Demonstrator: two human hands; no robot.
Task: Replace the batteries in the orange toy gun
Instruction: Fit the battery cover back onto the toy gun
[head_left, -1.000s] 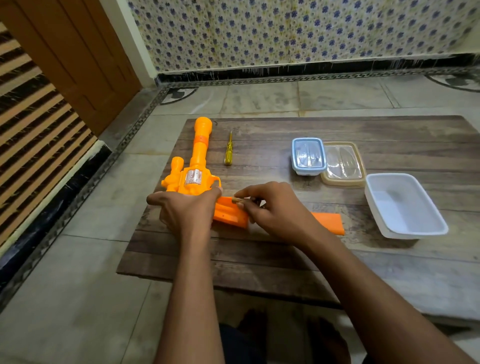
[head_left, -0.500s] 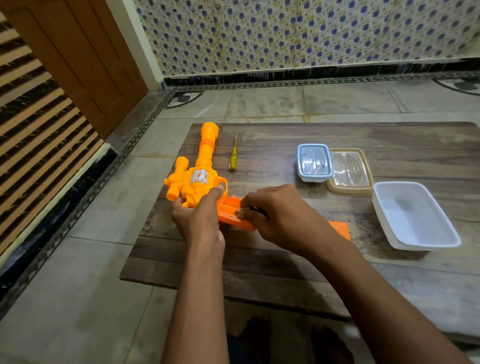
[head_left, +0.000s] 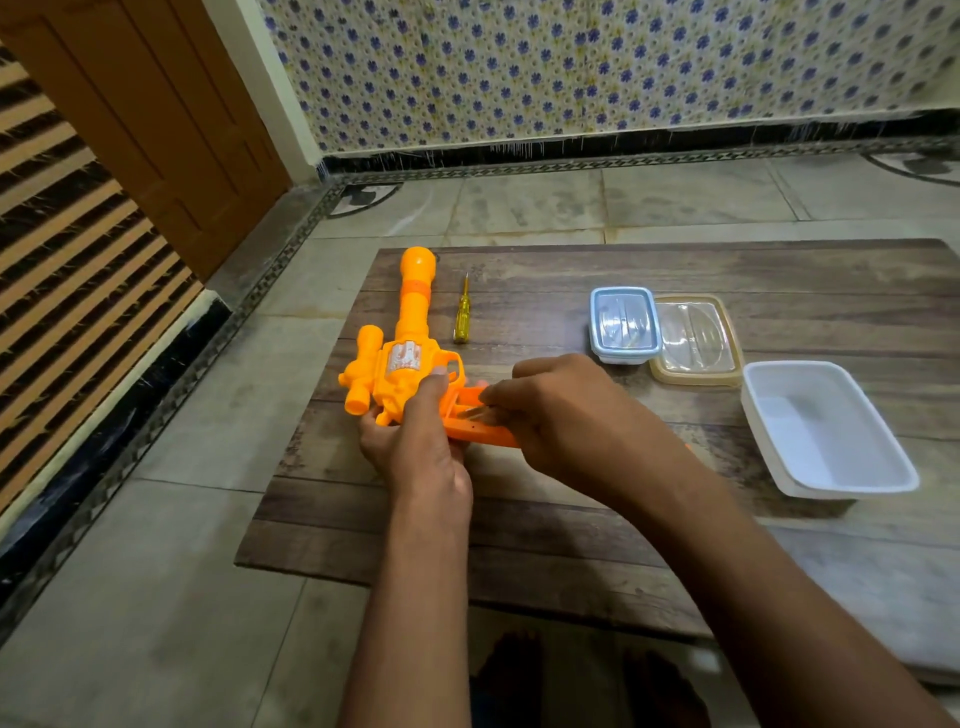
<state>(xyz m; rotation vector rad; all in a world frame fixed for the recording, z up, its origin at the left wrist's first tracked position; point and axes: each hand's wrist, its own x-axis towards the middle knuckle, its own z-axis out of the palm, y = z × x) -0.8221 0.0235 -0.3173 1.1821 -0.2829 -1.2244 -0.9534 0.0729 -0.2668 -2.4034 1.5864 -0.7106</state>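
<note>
The orange toy gun (head_left: 402, 364) is held at the near left part of a wooden board (head_left: 571, 519), its barrel pointing away from the person and its grip (head_left: 475, 418) turned rightward toward the right hand (head_left: 563, 415). The gun's body is gripped from the near side by the left hand (head_left: 415, 447), thumb laid over the frame. The open hollow of the grip is being worked by the right hand's curled fingertips (head_left: 491, 397), where a slim metallic piece seems to be pinched; whether it is a battery cannot be told. The long axis of the gun runs away from the hands, while the grip lies across, between the two, so the right hand is the nearer to the battery bay and the coming move is judged to depend on it.

Just beyond the left hand a yellow-handled screwdriver (head_left: 461, 317) is laid beside the barrel. Beyond the right hand a small blue-rimmed lidded box (head_left: 623, 325) is set touching a tan-rimmed lidded box (head_left: 696, 340); small items show dimly through the blue one's lid, unidentifiable. To the right of the right hand an open white tub (head_left: 826, 431) appears to hold nothing.
</note>
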